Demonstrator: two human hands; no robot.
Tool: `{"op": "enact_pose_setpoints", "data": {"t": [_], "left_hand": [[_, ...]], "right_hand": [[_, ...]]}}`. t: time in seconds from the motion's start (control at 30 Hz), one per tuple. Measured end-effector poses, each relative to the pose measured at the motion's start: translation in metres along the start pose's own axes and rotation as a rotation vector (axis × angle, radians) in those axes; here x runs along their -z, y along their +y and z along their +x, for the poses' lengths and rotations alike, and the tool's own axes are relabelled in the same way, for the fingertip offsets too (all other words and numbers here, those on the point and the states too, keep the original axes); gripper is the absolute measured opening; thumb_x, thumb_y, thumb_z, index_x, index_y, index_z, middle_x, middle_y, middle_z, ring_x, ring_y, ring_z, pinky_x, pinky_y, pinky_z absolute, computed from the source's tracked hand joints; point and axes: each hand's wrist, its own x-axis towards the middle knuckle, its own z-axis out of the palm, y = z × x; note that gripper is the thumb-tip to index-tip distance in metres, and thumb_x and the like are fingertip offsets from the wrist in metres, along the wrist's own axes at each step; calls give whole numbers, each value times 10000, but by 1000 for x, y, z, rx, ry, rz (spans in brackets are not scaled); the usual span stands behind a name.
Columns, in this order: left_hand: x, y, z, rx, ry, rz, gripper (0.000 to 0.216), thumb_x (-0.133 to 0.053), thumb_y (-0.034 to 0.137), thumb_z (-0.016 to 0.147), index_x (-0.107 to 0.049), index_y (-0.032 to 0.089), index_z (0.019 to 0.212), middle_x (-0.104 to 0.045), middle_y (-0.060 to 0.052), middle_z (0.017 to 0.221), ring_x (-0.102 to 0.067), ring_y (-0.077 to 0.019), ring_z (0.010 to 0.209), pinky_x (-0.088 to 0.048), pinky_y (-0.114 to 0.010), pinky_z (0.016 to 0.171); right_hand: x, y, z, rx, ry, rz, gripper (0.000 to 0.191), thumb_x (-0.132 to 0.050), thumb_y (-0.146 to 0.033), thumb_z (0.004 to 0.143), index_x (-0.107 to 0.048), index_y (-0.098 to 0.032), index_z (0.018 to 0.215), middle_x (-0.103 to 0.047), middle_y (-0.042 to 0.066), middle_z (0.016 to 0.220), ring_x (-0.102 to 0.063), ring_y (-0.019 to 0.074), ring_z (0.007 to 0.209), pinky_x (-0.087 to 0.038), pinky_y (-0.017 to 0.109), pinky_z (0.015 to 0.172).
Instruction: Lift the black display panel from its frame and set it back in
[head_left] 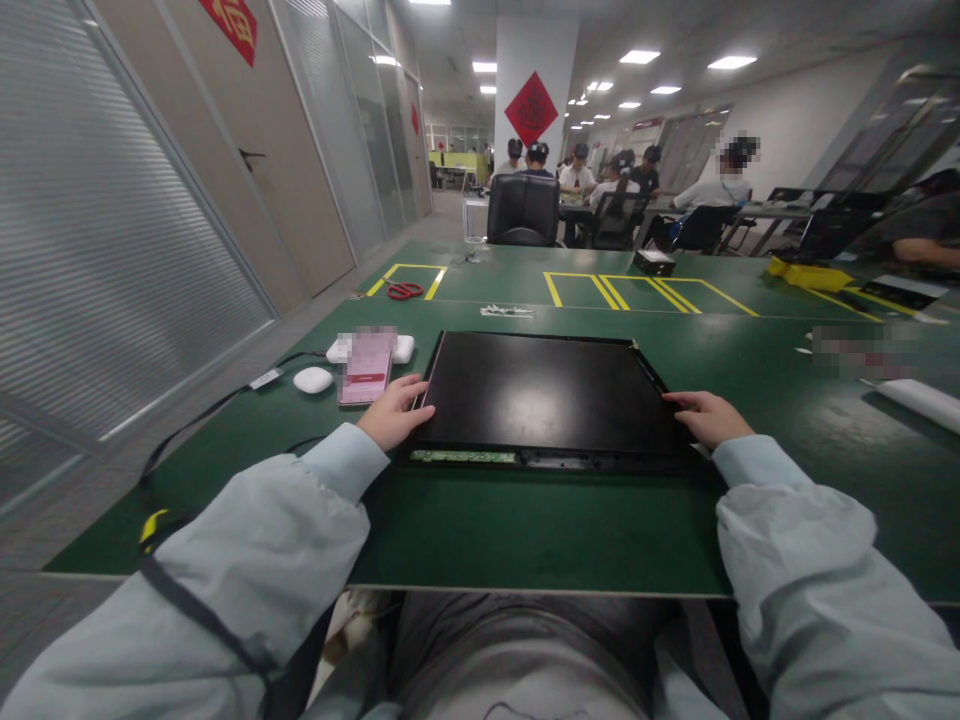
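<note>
A flat black display panel (547, 395) lies on the green table (525, 530) in front of me, with a thin green circuit strip along its near edge. My left hand (394, 412) grips the panel's left edge, fingers curled over it. My right hand (705, 416) rests on the panel's right edge, fingers bent against it. Both arms wear pale blue sleeves.
Left of the panel lie a pink phone (366, 368), a white puck (313, 379) and a black cable. Red scissors (405, 290), a small black box (654, 262), a yellow tray (808, 273) and a white roll (919, 398) sit farther off. Several people sit beyond a black chair (523, 210).
</note>
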Motion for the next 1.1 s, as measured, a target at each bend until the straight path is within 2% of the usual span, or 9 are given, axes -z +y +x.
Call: {"op": "enact_pose_setpoints", "data": {"t": [0.17,0.37,0.6,0.77,1.1], "left_hand": [[0,-14,6,-19,-72,239,667,-809,538,666,-787,167,1219,-526,-169,1565,-460,-432,1503,-332,-564,1280],[0,-12,6,-12,-81,358,652,-756,512,727,-763,154,1272,-514,-178,1569,-455,-436,1504,-377,-561,1265],[0,-10,5,-14,-86,374,616,-755,469,731,-767,145,1254,-510,-183,1559,-447,-439,1508,-349,-570,1282],[-1,-10,6,-20,-76,379,577,-750,462,734,-774,163,1226,-531,-168,1524,-481,-424,1482,-389,-562,1260],[-3,-9,6,-46,-61,413,553,-742,455,747,-777,150,1206,-555,-180,1491,-525,-419,1444,-403,-561,1252]], "right_hand": [[-1,0,1,3,-6,-31,546,-610,-84,774,-796,-103,1287,-800,83,850,-704,197,719,-541,284,720],[-1,5,4,21,5,-22,563,-625,-92,714,-814,-131,1243,-795,72,813,-708,205,712,-557,297,727],[1,-1,0,4,4,-2,545,-631,-69,729,-815,-122,1239,-739,43,679,-677,193,645,-531,287,681],[2,-5,-4,8,2,8,520,-624,-56,769,-805,-95,1254,-684,30,620,-636,184,599,-492,290,633],[1,-1,-4,10,14,97,510,-627,-76,740,-810,-83,1217,-557,-16,534,-564,167,539,-442,287,575]]}}
